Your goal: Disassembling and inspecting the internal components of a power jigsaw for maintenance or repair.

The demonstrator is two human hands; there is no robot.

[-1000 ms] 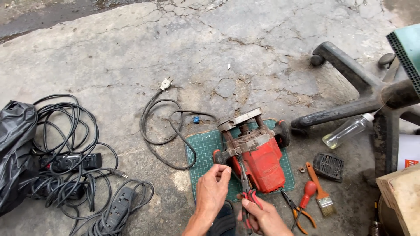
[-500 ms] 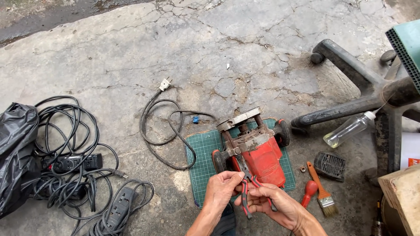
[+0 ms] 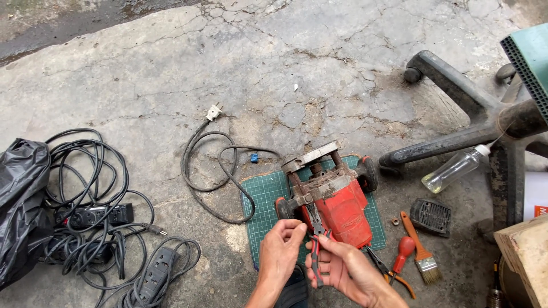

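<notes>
A red electric router (image 3: 337, 208) is laid on its side on a green cutting mat (image 3: 264, 197), which rests on the cracked concrete floor (image 3: 171, 68). The metal base plate of the router is turned away from the person, and its black power cable (image 3: 214, 171) is looped to the left, with the plug (image 3: 213, 112) lying unconnected on the concrete.

The left hand (image 3: 279, 251) is held just in front of the router's near end, with its fingers pinched together close to the tool's black side knob (image 3: 283, 206); whether a small part is pinched cannot be told. The right hand (image 3: 342, 268) is closed around the red handles of a pair of pliers (image 3: 315, 251), whose tip is directed at the router's underside.

To the right, a screwdriver with a red handle (image 3: 403, 254), a paintbrush (image 3: 421, 251), a black vent cover (image 3: 431, 215), a small nut (image 3: 394, 220) and a clear plastic bottle (image 3: 454, 169) are laid near the base of an office chair (image 3: 456, 114). To the left, coiled extension leads (image 3: 103, 217) lie beside a black plastic bag (image 3: 20, 205).

Risks judged from this position: the pliers' tip may slip off the fastening and strike the left fingers, which are held very close to it. A freed small part may drop off the mat into the floor cracks. The router may roll, being steadied by neither hand.
</notes>
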